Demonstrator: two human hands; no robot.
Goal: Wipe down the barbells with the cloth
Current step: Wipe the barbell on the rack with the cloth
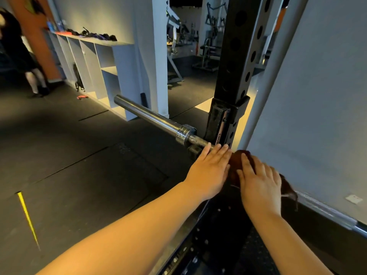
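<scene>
A steel barbell (151, 116) rests in the hook of a black rack upright (236, 76); its bare sleeve sticks out to the left, and its knurled shaft (325, 210) runs off to the lower right. A dark brown cloth (235, 161) is draped over the shaft just right of the upright. My right hand (260, 185) lies on the cloth with fingers curved over it and the bar. My left hand (208, 171) lies flat with straight fingers, its tips touching the bar beside the hook and the cloth's left edge.
White cubby shelves (107, 62) with dark items on top stand at the back left. A person (21, 56) stands at the far left. A grey wall (317, 96) is close on the right. Gym machines (198, 46) fill the room behind. Black rubber floor (69, 155) spreads left.
</scene>
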